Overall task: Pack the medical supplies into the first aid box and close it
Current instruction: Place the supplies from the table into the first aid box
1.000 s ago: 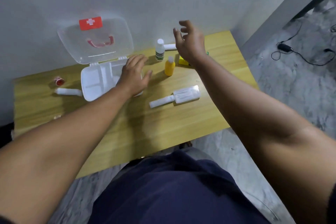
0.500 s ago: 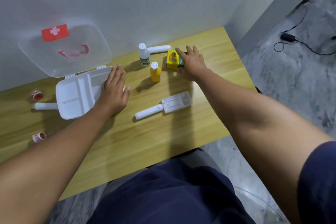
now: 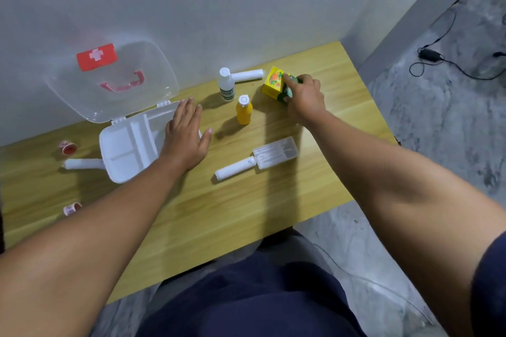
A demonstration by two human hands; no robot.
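The white first aid box (image 3: 123, 150) lies open at the table's left, its clear lid (image 3: 109, 79) with a red cross leaning on the wall. My left hand (image 3: 186, 137) rests flat on the box's right edge, fingers spread. My right hand (image 3: 304, 96) grips a yellow and green carton (image 3: 273, 82) at the far right, tilted up off the table. A yellow bottle (image 3: 243, 111) and a white bottle (image 3: 226, 85) stand between the hands. White rolls (image 3: 247, 75) (image 3: 235, 169) (image 3: 82, 163), a clear swab case (image 3: 275, 154) and two small tape rolls (image 3: 68, 147) (image 3: 72, 208) lie around.
The wooden table (image 3: 219, 213) stands against a grey wall. Its right edge drops to a grey floor, where a black cable and adapter (image 3: 430, 56) lie. My dark blue lap fills the bottom of the view.
My right hand came down onto the yellow carton, closed on it and tipped it up. My left hand stayed flat on the box's edge.
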